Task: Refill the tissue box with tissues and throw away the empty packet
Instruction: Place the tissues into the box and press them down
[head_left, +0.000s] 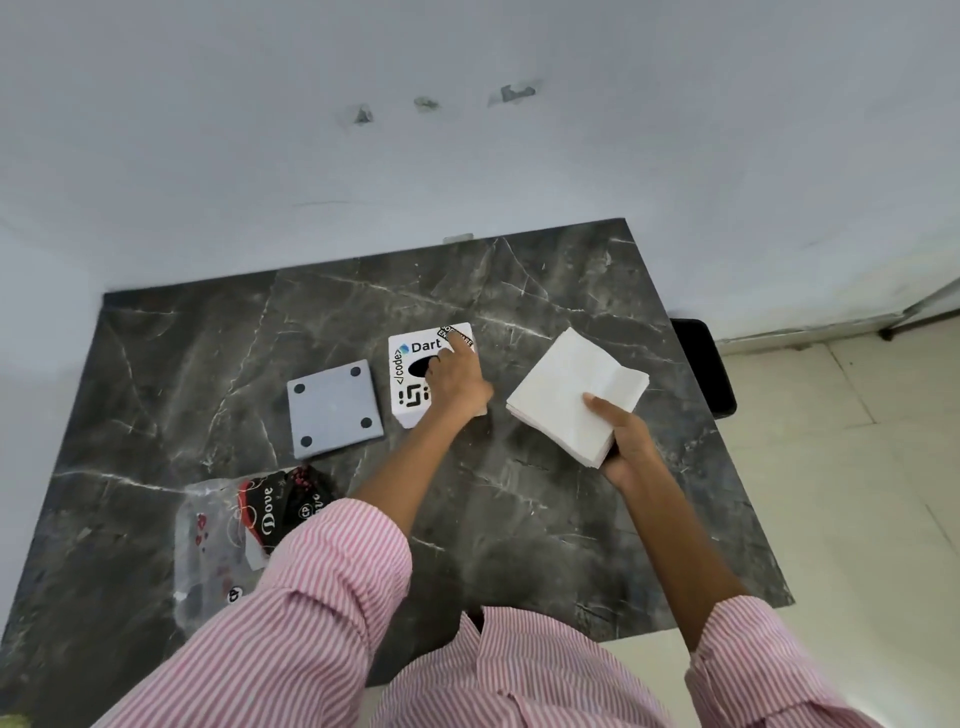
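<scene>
A white tissue box (410, 358) with black stickers and a dark oval slot stands near the middle of the dark marble table (545, 519). My left hand (454, 382) rests on top of it, fingers spread over its right side. To the right, my right hand (621, 434) holds a thick stack of white tissues (571, 392) above the table, thumb on top. A grey square lid (335, 408) with dark round feet lies left of the box. The clear, empty tissue packet (223, 540) with black and red print lies at the near left, partly under my left sleeve.
A pale wall (467, 130) borders the table's far and left sides. A black bin (704, 364) stands on the light tiled floor (857, 493) just past the table's right edge.
</scene>
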